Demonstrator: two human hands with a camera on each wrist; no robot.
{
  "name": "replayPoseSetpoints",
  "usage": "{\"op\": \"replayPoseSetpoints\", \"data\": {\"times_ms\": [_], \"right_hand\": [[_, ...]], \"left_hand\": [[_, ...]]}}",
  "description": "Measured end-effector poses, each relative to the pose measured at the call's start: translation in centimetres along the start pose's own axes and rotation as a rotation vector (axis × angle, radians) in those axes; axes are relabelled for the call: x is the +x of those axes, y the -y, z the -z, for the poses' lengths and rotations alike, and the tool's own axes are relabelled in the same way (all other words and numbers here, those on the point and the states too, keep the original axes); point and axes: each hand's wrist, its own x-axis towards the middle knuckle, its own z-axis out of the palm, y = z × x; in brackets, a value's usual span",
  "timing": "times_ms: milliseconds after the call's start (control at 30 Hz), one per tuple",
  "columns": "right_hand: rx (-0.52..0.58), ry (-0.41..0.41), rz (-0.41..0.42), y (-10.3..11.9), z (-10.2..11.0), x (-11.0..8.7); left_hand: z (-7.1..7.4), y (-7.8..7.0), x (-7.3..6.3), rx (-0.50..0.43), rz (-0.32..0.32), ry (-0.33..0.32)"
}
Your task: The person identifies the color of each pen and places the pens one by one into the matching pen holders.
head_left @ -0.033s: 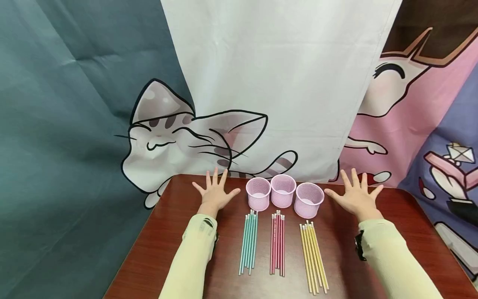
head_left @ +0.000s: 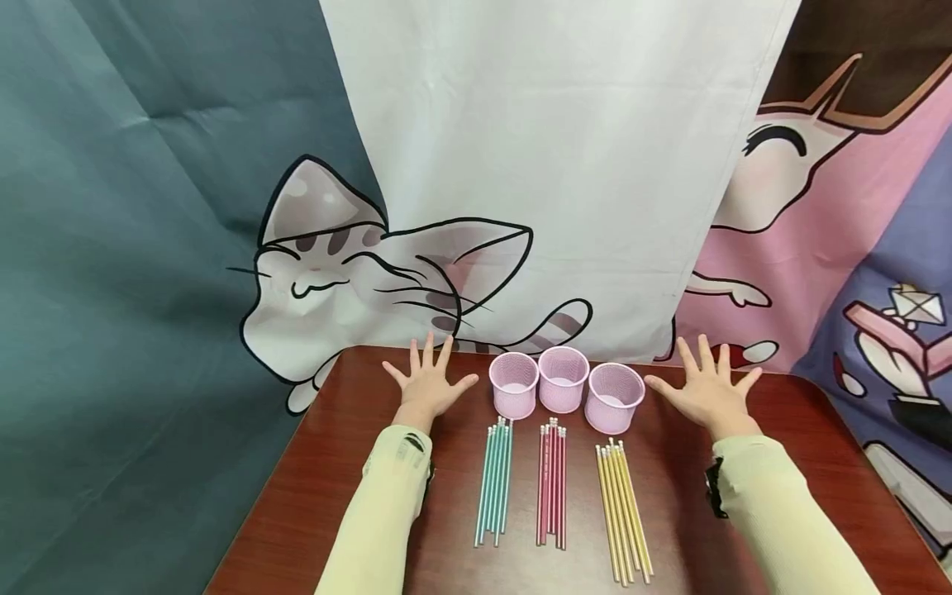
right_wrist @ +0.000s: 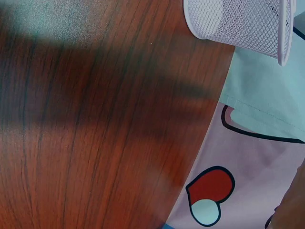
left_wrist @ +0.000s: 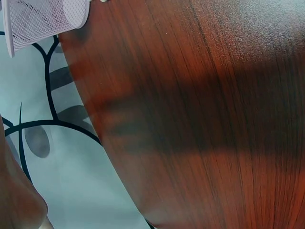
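Observation:
My left hand (head_left: 426, 387) is held out with its fingers spread, left of three pink mesh cups. My right hand (head_left: 710, 395) is spread the same way on their right, its thumb tip close to the right cup (head_left: 608, 417). Neither hand holds anything. The left cup (head_left: 514, 406) and middle cup (head_left: 563, 397) stand upright beside it. In front of them lie three groups of pencils with white eraser ends pointing away from me: teal pencils (head_left: 493, 487), red pencils (head_left: 552, 487) and gold pencils (head_left: 623, 512).
Everything stands on a dark red wooden table (head_left: 312, 479), whose far edge runs just behind the cups. Beyond it hangs a cloth backdrop (head_left: 565, 165) printed with cartoon figures. Shadows fall across the tabletop (left_wrist: 190, 191) in both wrist views.

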Motion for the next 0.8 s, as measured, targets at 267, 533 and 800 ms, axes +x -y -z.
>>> {"op": "replayPoseSetpoints", "data": {"times_ms": [267,533,800], "right_hand": [[0.015,0.022,-0.018,-0.2,0.1,-0.5],[0.235,-0.237,-0.083,1.4,-2.4,-4.1],[0.422,0.117,-0.126,1.8,-8.2,-8.5]], "left_hand": [[-0.3,-1.0,0.0,-0.008,-0.031,-0.037],[-2.2,-5.7,0.2,-0.298,-0.138,-0.070],[-3.6,-8.0,0.2,-0.550,-0.090,0.019]]}}
